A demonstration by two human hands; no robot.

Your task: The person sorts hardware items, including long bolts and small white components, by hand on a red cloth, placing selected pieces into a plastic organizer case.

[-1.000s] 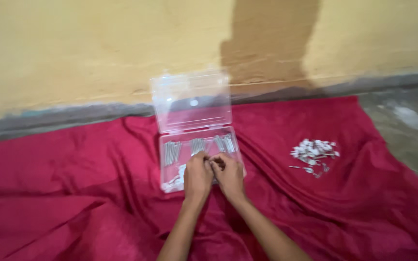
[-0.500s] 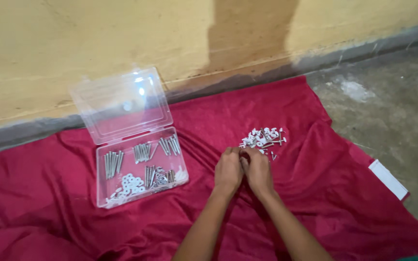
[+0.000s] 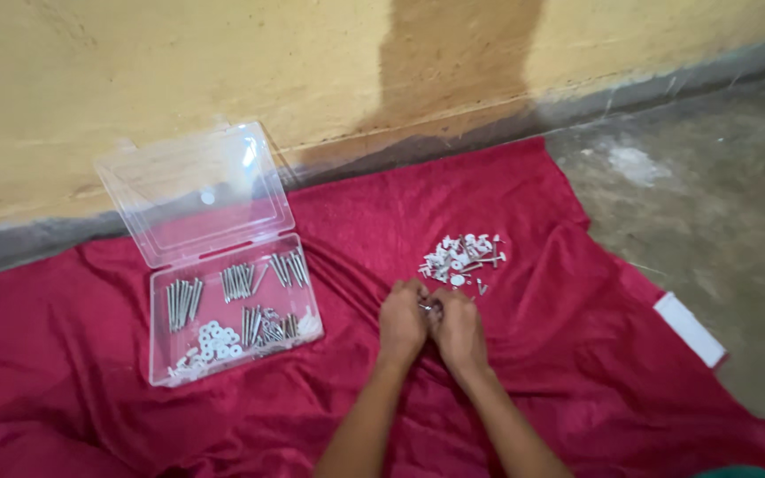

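Between the two hands, something small and metallic shows at the fingertips, too tiny to tell what; likely one small silver fastener (image 3: 424,307), pinched where left hand (image 3: 402,320) and right hand (image 3: 459,328) meet. Fingers of both hands curl in tight, knuckles up, so the grip itself is mostly hidden. Can't tell which hand really carries the piece. Forearms run off the bottom edge.

Just beyond the hands, touching nothing, sits a loose pile of white and silver small hardware (image 3: 459,258) on the crumpled red cloth (image 3: 568,354). Single pieces blur together; a few strays lie near the fingertips.

Left of the hands, well apart, a clear plastic hinged box (image 3: 163,372) lies on the cloth, lid (image 3: 192,195) standing open and leaning back toward the yellow wall (image 3: 179,62). Glare on the lid. Box contents:
- back row: three bunches of long silver screws or nails (image 3: 237,281), each in its own compartment
- front left: white flat washers (image 3: 214,339)
- front right: mixed short metal parts, hard to sort out

Compartment dividers barely visible through the clear plastic.

Right edge: a white flat rectangular strip (image 3: 689,328) rests at the cloth's border by the bare grey concrete floor (image 3: 710,204). Cloth is cut off left and bottom.
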